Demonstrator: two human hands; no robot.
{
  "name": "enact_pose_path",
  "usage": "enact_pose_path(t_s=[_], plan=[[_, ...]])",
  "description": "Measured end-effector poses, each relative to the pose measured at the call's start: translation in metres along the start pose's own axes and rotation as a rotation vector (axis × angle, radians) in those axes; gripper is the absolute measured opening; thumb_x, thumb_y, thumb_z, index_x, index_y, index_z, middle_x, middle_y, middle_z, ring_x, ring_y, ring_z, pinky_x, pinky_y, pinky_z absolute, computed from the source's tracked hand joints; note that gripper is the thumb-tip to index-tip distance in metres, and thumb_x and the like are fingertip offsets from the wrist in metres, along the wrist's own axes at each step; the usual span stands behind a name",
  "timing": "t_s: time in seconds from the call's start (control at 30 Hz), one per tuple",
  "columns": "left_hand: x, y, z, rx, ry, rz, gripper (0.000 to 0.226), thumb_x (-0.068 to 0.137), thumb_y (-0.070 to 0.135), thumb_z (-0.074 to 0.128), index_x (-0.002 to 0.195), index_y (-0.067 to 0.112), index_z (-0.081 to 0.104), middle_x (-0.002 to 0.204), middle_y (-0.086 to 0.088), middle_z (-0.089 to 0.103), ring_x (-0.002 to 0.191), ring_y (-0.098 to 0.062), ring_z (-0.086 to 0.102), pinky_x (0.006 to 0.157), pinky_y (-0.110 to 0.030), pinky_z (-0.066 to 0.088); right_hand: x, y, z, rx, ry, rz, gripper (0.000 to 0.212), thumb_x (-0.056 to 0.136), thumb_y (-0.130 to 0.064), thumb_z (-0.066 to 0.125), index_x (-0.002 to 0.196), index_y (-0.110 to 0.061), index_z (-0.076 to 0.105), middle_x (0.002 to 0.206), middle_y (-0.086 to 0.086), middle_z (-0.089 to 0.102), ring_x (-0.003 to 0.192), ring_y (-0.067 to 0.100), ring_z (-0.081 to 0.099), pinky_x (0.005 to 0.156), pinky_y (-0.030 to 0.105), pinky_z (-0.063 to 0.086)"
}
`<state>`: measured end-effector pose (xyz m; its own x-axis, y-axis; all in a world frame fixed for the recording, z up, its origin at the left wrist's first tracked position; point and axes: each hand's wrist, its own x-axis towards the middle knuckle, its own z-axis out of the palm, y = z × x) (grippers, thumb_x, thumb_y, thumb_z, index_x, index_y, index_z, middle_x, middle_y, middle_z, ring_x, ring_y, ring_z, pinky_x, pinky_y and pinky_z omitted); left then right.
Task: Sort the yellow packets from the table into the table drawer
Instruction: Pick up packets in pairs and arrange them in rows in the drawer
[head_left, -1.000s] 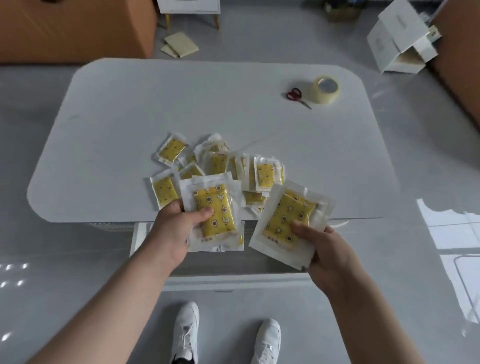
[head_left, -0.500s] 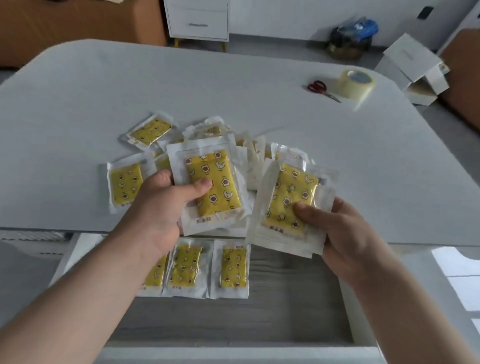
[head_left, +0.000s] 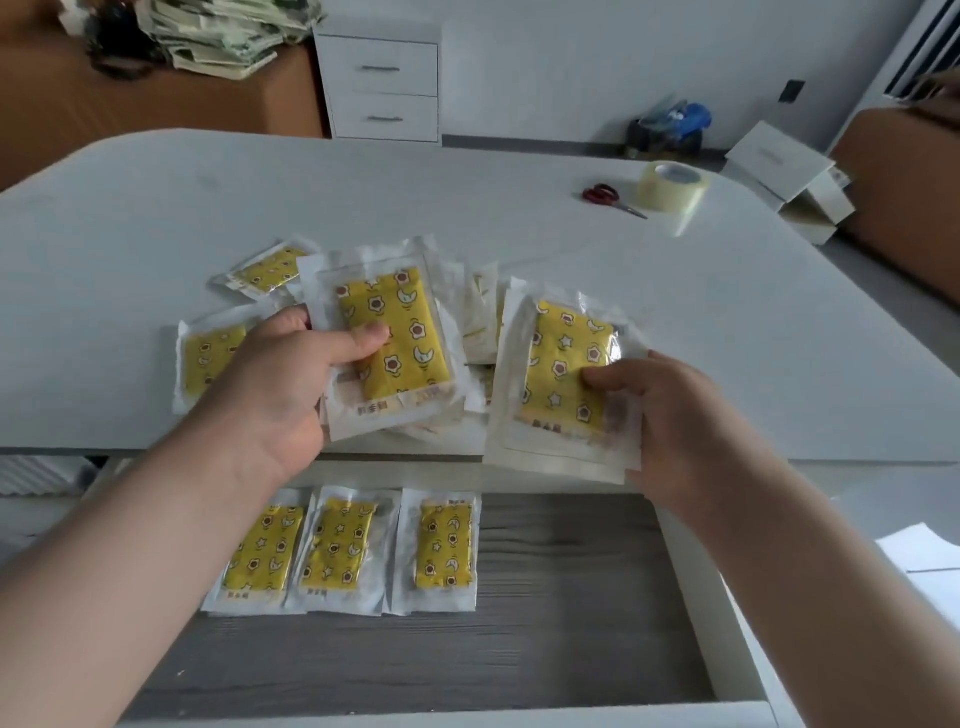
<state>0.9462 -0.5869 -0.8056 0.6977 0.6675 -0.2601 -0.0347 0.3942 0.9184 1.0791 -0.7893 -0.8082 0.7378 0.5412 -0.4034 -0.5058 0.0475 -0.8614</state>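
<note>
- The left hand (head_left: 280, 384) pinches a small stack of yellow packets (head_left: 387, 332), thumb on top of the printed face and the other fingers hidden below it.
- The right hand (head_left: 670, 415) pinches a second stack (head_left: 561, 379) in the same way, with the thumb on the yellow part; this stack hangs over the front edge of the counter (head_left: 675, 312).
- More packets lie loose on the counter behind the hands (head_left: 270, 270), some of them overlapping.
- Three packets (head_left: 343, 545) lie flat in a row at the left of the open drawer (head_left: 571, 597); the right part of its floor is bare.
- The packets look light and thin: a soft yellow pad inside a clear sleeve with wide sealed borders.
- The clear film is probably slippery, so stacked packets could slide apart and fan out.
- I judge the best hold is across the yellow middle, thumb above and fingers below, not on the floppy border.
- They do not seem fragile, so a firm pinch should be safe.
- Scissors (head_left: 610, 200) and a tape roll (head_left: 672, 184) lie far back, well apart.
</note>
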Motion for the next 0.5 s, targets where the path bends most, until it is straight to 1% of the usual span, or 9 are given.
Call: enact_pose_path(t_s=[0.03,0.1,0.13,0.2,0.23,0.33,0.43,0.5], plan=[[-0.006,-0.002,0.0,0.003,0.0,-0.008,0.041,0.059,0.008,0.07,0.099,0.014,0.068,0.098,-0.009,0.076,0.088,-0.027,0.074,0.069,-0.047,0.059,-0.005,0.001,-0.006,0.008,0.014,0.011,0.019,0.085,0.007,0.057,0.099,-0.005,0.062,0.083,0.016,0.076,0.07,0.032,0.075,0.056,0.038,0.059],[-0.02,-0.01,-0.001,0.03,-0.001,-0.033,0.044,0.057,0.008,0.07,0.101,0.012,0.067,0.097,-0.011,0.076,0.086,-0.028,0.074,0.067,-0.047,0.059,-0.016,0.006,-0.018,0.021,0.042,0.029,0.02,0.085,0.006,0.056,0.101,-0.005,0.062,0.085,0.018,0.076,0.072,0.034,0.075,0.057,0.039,0.059],[-0.028,-0.014,0.0,0.043,-0.003,-0.047,0.045,0.057,0.008,0.071,0.102,0.011,0.067,0.096,-0.012,0.076,0.085,-0.029,0.074,0.067,-0.047,0.059,-0.022,0.009,-0.024,0.023,0.056,0.036,0.022,0.085,0.006,0.056,0.103,-0.004,0.061,0.087,0.018,0.076,0.074,0.035,0.075,0.06,0.04,0.059],[-0.043,-0.022,0.002,0.057,-0.014,-0.078,0.041,0.059,0.006,0.07,0.1,0.01,0.067,0.096,-0.014,0.076,0.087,-0.031,0.073,0.07,-0.048,0.059,-0.034,0.016,-0.035,0.018,0.069,0.047,0.025,0.085,0.004,0.056,0.109,-0.003,0.061,0.093,0.02,0.075,0.08,0.037,0.074,0.068,0.043,0.058],[-0.051,-0.025,0.002,0.063,-0.021,-0.099,0.039,0.062,0.004,0.069,0.1,0.009,0.067,0.096,-0.015,0.076,0.088,-0.031,0.073,0.072,-0.048,0.058,-0.04,0.02,-0.04,0.017,0.077,0.052,0.026,0.085,0.004,0.056,0.109,-0.003,0.061,0.094,0.02,0.075,0.08,0.038,0.074,0.068,0.043,0.058],[-0.073,-0.034,0.005,0.089,-0.031,-0.173,0.03,0.073,-0.003,0.068,0.1,0.007,0.065,0.095,-0.015,0.076,0.089,-0.032,0.072,0.073,-0.046,0.057,-0.061,0.031,-0.056,-0.002,0.105,0.08,0.021,0.085,0.006,0.055,0.103,-0.003,0.062,0.091,0.021,0.075,0.073,0.036,0.074,0.061,0.041,0.058],[-0.085,-0.047,0.004,0.149,-0.045,-0.247,0.04,0.065,-0.002,0.072,0.104,0.004,0.063,0.098,-0.016,0.075,0.096,-0.034,0.069,0.083,-0.048,0.055,-0.074,0.045,-0.07,-0.052,0.124,0.112,0.026,0.086,0.01,0.055,0.107,-0.002,0.064,0.091,0.021,0.075,0.075,0.036,0.075,0.063,0.044,0.06],[-0.085,-0.06,0.001,0.187,-0.05,-0.301,0.038,0.071,-0.007,0.071,0.107,0.002,0.063,0.1,-0.018,0.074,0.096,-0.035,0.069,0.08,-0.047,0.055,-0.075,0.055,-0.076,-0.098,0.109,0.152,0.027,0.087,0.012,0.056,0.11,0.002,0.063,0.095,0.022,0.075,0.082,0.037,0.074,0.065,0.045,0.061]])
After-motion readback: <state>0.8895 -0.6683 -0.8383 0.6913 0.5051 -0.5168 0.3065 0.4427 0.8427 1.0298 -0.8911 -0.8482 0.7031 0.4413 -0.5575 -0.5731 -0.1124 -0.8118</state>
